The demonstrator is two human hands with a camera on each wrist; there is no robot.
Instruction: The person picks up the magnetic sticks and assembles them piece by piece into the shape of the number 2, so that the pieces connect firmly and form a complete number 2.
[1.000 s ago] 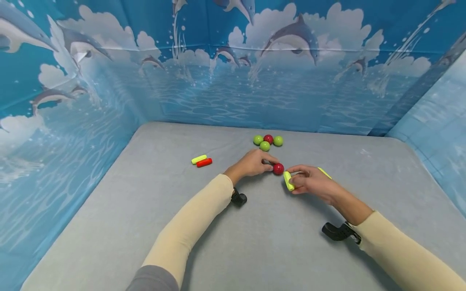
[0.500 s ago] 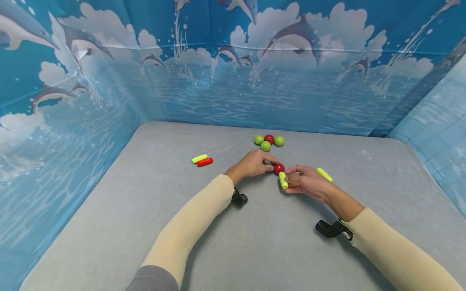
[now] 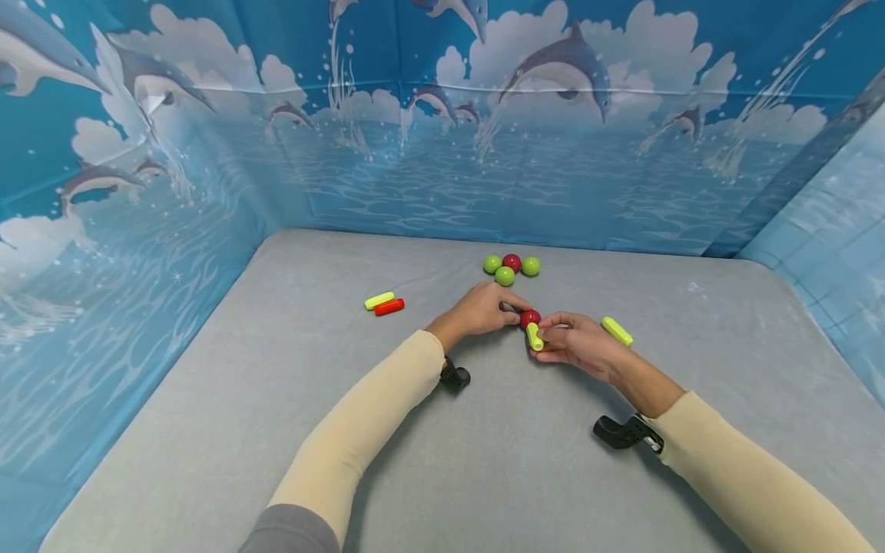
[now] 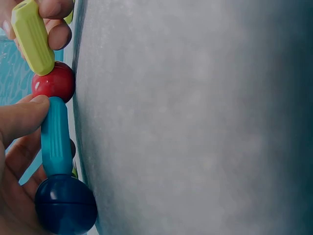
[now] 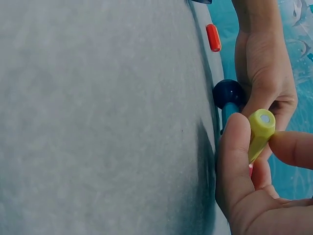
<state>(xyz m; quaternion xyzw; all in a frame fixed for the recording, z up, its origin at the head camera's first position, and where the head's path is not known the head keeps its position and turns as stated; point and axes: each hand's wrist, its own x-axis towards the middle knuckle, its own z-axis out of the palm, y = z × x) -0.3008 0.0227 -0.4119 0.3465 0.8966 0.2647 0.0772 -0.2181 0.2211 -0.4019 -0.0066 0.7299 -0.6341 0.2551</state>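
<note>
My left hand [image 3: 480, 309] grips a blue ribbed stick [image 4: 56, 139], thumb on one side and fingers behind. A red ball [image 3: 530, 316] sits at the stick's far end, a dark blue ball [image 4: 66, 204] at the other; the head view hides the stick and blue ball behind the hand. Between thumb and fingers, my right hand [image 3: 581, 344] pinches a yellow magnetic stick [image 3: 535, 336]. A round grey disc shows in its near end in the right wrist view. Its other end meets the red ball in the left wrist view.
Beyond the hands, several green balls [image 3: 505, 276] cluster around another red ball [image 3: 512, 263]. On the left lie a yellow stick [image 3: 379, 300] and a red stick [image 3: 389, 307]. Another yellow stick [image 3: 617, 330] lies right of my right hand. A dolphin-print curtain [image 3: 429, 177] borders the grey table [image 3: 442, 476].
My right hand has moved left with the yellow stick, bringing it up to the red ball. My left hand has stayed nearly still.
</note>
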